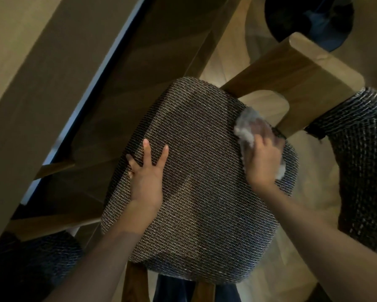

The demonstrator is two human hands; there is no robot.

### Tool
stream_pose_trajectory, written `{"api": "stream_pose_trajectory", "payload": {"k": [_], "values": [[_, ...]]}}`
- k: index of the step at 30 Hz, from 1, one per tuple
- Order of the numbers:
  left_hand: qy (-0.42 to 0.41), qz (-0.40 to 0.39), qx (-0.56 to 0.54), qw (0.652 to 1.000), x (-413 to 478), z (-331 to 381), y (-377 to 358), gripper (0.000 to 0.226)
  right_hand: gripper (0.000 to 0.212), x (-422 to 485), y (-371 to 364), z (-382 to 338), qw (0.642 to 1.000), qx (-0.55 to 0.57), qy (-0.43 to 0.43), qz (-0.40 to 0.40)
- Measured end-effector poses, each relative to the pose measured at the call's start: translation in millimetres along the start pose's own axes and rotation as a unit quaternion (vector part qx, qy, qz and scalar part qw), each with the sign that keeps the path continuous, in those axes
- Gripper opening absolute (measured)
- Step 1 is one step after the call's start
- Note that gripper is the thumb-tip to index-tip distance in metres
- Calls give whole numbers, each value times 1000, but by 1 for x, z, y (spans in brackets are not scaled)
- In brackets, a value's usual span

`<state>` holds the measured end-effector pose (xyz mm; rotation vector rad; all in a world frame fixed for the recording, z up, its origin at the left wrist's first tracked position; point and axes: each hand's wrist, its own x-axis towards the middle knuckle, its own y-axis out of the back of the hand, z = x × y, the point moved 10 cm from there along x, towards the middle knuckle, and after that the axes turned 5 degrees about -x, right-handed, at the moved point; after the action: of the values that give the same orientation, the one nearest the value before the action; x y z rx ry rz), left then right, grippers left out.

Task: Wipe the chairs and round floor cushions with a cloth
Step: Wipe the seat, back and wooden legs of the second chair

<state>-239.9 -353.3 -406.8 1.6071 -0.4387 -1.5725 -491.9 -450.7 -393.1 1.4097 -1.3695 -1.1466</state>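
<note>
Left hand (pixel 147 171) lies flat, fingers spread, on the chair seat (pixel 196 182); right hand (pixel 262 158) grips the cloth (pixel 245 129).

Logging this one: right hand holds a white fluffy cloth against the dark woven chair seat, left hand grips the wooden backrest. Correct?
Not quite. In the head view the left hand lies flat with fingers spread on the dark woven chair seat, not on the wooden backrest. The right hand does hold the white fluffy cloth against the seat.
</note>
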Motion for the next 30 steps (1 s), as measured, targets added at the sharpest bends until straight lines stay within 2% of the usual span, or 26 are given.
{"api": "stream_pose_trajectory", "payload": {"k": [2, 4, 7, 10, 12, 15, 18, 22, 24, 27, 28, 30], "values": [[-1, 0, 1, 1000, 0, 0, 0, 98, 35, -10, -2, 11, 996, 41, -85, 3], [0, -2, 0, 1000, 0, -2, -1, 98, 43, -1, -6, -13, 991, 97, -89, -9], [-6, -3, 10, 1000, 3, -3, -2, 99, 56, 40, -5, -92, 995, 93, 46, -11], [-6, -6, 36, 999, 4, -4, -5, 101, 53, 77, -16, -165, 983, 5, 175, -48], [-7, -13, 48, 999, 4, -3, -7, 103, 52, 85, -25, -181, 977, -35, 200, -71], [-14, -21, 55, 998, 4, -3, -8, 102, 48, 76, -21, -158, 980, -32, 187, -58], [-21, -30, 58, 998, 5, -1, -7, 101, 43, 46, -10, -84, 991, 23, 123, -45], [-22, -22, 69, 997, 2, 0, -4, 99, 33, -29, 8, 55, 996, 13, -87, 2], [-22, -17, 66, 997, 1, 1, -5, 98, 34, -60, 5, 100, 979, 20, -203, -4], [-23, -10, 54, 998, 0, 1, -3, 94, 29, -67, -3, 109, 941, 77, -330, 13], [-25, -8, 49, 998, 0, 1, -2, 90, 26, -61, -3, 94, 939, 86, -332, 23], [-28, -3, 44, 999, 0, 0, 1, 82, 31, -39, -5, 37, 963, 108, -248, 25]]}}
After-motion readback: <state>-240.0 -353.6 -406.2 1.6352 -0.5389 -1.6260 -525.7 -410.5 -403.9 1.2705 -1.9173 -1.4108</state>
